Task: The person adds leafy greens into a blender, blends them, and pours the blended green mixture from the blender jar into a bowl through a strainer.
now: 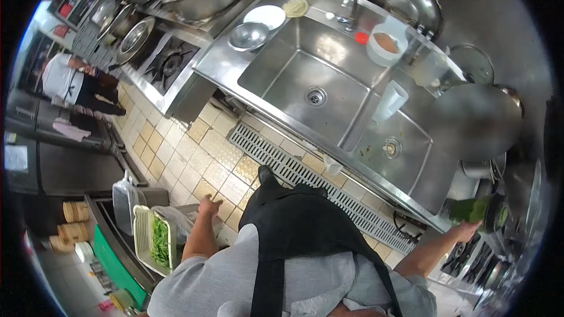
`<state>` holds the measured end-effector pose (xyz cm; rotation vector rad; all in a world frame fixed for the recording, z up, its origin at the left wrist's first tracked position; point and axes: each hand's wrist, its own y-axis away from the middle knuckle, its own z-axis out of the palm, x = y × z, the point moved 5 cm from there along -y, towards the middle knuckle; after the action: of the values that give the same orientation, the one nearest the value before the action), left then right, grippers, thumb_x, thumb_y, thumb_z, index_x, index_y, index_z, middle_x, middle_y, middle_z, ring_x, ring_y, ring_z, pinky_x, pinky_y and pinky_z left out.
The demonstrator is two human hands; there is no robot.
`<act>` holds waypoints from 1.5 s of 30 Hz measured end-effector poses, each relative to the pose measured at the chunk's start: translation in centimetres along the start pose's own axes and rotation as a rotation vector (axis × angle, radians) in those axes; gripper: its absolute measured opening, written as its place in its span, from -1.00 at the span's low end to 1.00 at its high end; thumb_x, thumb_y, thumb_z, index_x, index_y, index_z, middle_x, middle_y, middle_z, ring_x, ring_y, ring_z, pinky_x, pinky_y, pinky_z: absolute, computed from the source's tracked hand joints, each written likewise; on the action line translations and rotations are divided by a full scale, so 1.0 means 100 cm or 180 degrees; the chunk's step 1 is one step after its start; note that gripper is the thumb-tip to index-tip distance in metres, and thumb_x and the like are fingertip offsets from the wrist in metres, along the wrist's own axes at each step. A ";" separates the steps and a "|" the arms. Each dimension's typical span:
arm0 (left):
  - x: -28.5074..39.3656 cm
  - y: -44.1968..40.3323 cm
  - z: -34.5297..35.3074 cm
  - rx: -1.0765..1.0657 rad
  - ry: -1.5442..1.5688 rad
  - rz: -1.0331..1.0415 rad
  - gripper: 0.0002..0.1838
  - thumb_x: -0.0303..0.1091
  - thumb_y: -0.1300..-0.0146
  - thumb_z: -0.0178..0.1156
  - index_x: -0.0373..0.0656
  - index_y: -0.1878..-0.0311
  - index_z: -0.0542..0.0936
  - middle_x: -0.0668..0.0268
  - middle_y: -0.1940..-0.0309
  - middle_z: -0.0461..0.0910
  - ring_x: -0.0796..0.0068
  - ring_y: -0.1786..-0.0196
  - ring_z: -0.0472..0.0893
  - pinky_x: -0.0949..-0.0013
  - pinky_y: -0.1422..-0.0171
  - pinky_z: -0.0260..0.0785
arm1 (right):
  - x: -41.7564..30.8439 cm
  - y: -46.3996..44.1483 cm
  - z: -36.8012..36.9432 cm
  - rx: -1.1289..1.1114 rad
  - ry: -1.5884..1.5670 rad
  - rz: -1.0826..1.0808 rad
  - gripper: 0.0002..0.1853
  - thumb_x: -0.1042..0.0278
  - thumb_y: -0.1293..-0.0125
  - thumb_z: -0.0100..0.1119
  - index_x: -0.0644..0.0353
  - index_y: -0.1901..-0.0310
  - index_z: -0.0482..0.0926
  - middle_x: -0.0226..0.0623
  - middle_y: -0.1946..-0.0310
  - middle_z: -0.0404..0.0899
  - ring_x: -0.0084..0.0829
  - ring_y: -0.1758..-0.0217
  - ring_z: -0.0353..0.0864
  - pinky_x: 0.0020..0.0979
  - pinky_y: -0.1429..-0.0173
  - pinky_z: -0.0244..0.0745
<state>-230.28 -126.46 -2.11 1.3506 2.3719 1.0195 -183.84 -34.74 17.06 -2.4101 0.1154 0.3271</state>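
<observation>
My left hand (210,205) hangs over the tiled floor with its fingers apart and nothing in it. Near it, on the left, a cream plastic basket (141,239) holds green leafy vegetables (160,243). At the far right my right hand (468,232) is closed at the side of a clear container with green contents (468,208). The container lies tilted and has a dark end; whether it is a blender jar I cannot tell. Part of my grip is hidden by the angle.
A steel double sink (365,97) runs along the front. On it stand a metal bowl (248,36), a white tub (386,50) and a clear jug (390,103). A floor grate (294,161) lies below. Another person (67,82) stands far left beyond the stove (167,70).
</observation>
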 end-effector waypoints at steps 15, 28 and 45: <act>0.082 -0.011 -0.083 0.0293 0.0773 0.1831 -0.29 -0.06 -0.07 0.39 -0.17 -0.26 0.44 -0.07 -0.25 0.39 -0.05 -0.32 0.37 0.13 -0.40 0.25 | -0.289 0.187 -0.231 -0.1437 -0.4617 0.0738 -0.62 0.08 -0.42 0.08 0.27 0.37 0.47 -0.47 0.63 0.12 -0.53 0.53 0.14 -0.37 0.37 0.23; 0.143 0.052 -0.348 0.1346 0.1959 0.3460 -0.17 -0.01 -0.11 0.38 -0.09 -0.40 0.26 0.00 -0.44 0.13 0.00 -0.46 0.19 0.05 -0.47 0.13 | -0.602 0.426 -0.330 -0.4981 -0.5451 0.0086 -0.59 0.13 -0.38 0.11 0.04 0.57 0.22 -0.49 0.70 0.15 -0.60 0.69 0.11 -0.46 0.46 0.22; 0.198 0.033 -0.546 0.2545 0.0619 0.3705 0.21 0.20 0.38 0.56 -0.07 -0.41 0.26 -0.31 -0.33 0.19 -0.32 -0.32 0.30 -0.04 -0.38 0.22 | -0.846 0.651 -0.435 -0.6642 -0.4660 -0.2511 -0.71 0.25 -0.30 0.19 0.18 0.54 0.48 -0.52 0.66 0.40 -0.69 0.60 0.32 -0.54 0.48 0.24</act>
<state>-266.48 -133.96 42.79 3.2280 2.0553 0.2783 -267.58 -112.84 30.11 -2.2434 -2.8252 2.4169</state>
